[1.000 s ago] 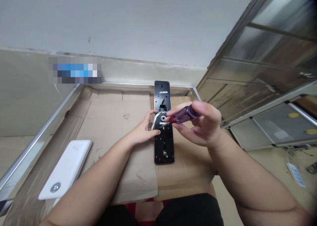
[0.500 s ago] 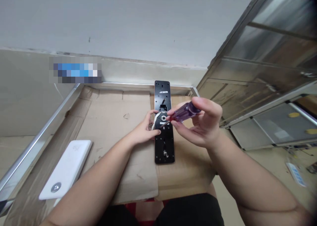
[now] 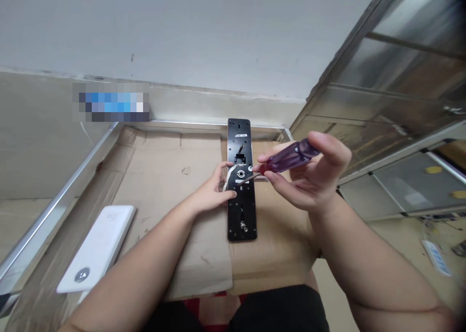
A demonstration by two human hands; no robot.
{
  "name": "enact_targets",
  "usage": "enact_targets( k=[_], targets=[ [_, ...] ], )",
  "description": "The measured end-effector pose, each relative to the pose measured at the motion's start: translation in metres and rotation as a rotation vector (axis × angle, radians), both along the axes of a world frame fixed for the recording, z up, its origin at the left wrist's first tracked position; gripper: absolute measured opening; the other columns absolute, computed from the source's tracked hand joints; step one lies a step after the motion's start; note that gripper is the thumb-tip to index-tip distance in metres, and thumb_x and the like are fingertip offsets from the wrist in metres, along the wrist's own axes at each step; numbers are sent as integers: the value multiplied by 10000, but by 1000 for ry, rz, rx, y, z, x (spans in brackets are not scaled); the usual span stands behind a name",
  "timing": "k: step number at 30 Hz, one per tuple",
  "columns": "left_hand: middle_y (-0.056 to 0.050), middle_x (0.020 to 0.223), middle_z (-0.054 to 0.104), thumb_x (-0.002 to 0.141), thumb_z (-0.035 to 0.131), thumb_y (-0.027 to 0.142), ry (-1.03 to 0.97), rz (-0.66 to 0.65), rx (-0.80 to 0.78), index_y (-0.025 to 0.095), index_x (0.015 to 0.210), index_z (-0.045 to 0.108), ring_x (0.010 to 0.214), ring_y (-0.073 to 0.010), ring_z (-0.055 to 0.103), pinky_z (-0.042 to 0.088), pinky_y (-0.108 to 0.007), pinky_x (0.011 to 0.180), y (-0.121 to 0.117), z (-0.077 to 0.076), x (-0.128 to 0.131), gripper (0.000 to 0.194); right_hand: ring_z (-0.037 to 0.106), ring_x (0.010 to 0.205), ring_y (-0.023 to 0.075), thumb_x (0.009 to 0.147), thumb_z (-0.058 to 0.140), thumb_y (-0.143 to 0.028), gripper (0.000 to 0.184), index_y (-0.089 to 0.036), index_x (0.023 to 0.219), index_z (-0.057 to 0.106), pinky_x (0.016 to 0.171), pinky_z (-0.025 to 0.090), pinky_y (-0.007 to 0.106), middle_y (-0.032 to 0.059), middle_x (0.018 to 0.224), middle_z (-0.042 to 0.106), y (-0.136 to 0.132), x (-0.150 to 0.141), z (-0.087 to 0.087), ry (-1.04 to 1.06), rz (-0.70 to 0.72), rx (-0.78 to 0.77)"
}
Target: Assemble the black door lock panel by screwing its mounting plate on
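Observation:
A long black door lock panel (image 3: 238, 220) lies lengthwise on the cardboard, its back side up, with screw holes, metal posts and a square hole in a round fitting. My left hand (image 3: 209, 193) grips its left edge, thumb on the top face, beside a bundle of white wires (image 3: 229, 177). In my right hand (image 3: 320, 184) is a screwdriver (image 3: 291, 157) with a clear purple handle and red collar, held between thumb and fingers. Its thin shaft slants down left over the panel, the tip near my left thumb; whether it touches the panel I cannot tell.
Brown cardboard (image 3: 174, 167) covers the metal-framed table, which stands against a wall. A white power bank (image 3: 98, 249) lies at the left. Right of the table are a metal door (image 3: 400, 70) and a white power strip (image 3: 436, 257) on the floor.
My right hand has moved right and slightly up with the screwdriver, uncovering more of the panel's right edge. The shaft now lies flatter. My left hand and the panel stay in place.

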State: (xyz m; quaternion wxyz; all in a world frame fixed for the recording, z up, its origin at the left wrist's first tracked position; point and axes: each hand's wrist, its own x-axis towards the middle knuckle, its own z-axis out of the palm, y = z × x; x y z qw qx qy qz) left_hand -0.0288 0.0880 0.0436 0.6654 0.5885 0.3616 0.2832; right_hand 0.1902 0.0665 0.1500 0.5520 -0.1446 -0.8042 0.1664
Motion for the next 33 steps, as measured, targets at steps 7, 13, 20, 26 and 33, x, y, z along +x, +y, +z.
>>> enact_targets(
  k=[7, 13, 20, 26, 33],
  targets=[
    [-117, 1187, 617, 847, 661, 217, 23, 50, 214, 280, 1377, 255, 834, -199, 646, 550, -353, 706, -4, -9, 0, 671, 737, 899, 192, 794, 782, -167, 860, -419, 1458, 298, 760, 689, 360, 15, 1170, 661, 12, 12, 2, 55, -124, -104],
    [-71, 1099, 587, 858, 645, 270, 333, 126, 513, 251, 1162, 531, 849, -214, 599, 523, -439, 827, -9, 2, -2, 325, 738, 866, 198, 808, 767, -162, 832, -390, 1459, 301, 791, 675, 348, 12, 1023, 702, 21, 19, 0, 120, -228, -130],
    [-84, 1259, 527, 907, 597, 308, 380, 55, 518, 236, 987, 643, 887, -194, 594, 522, -412, 836, -11, 10, -3, 117, 743, 873, 198, 802, 769, -158, 827, -384, 1446, 303, 788, 684, 348, 33, 1123, 682, 13, 17, 2, 116, -216, -100],
    [-55, 1124, 566, 887, 619, 287, 374, 38, 551, 232, 1047, 602, 770, -150, 546, 493, -343, 750, -7, 7, -7, 170, 745, 886, 193, 795, 770, -145, 863, -403, 1458, 281, 721, 695, 370, 37, 1212, 641, 8, 8, -4, 20, -90, -87],
    [-34, 1089, 563, 883, 620, 275, 354, 37, 532, 245, 1113, 561, 760, -142, 540, 455, -305, 701, -4, 0, -5, 239, 748, 892, 210, 774, 741, -75, 866, -438, 1446, 331, 664, 694, 360, 28, 1192, 634, 9, 3, -9, 26, -63, -83]
  ],
)
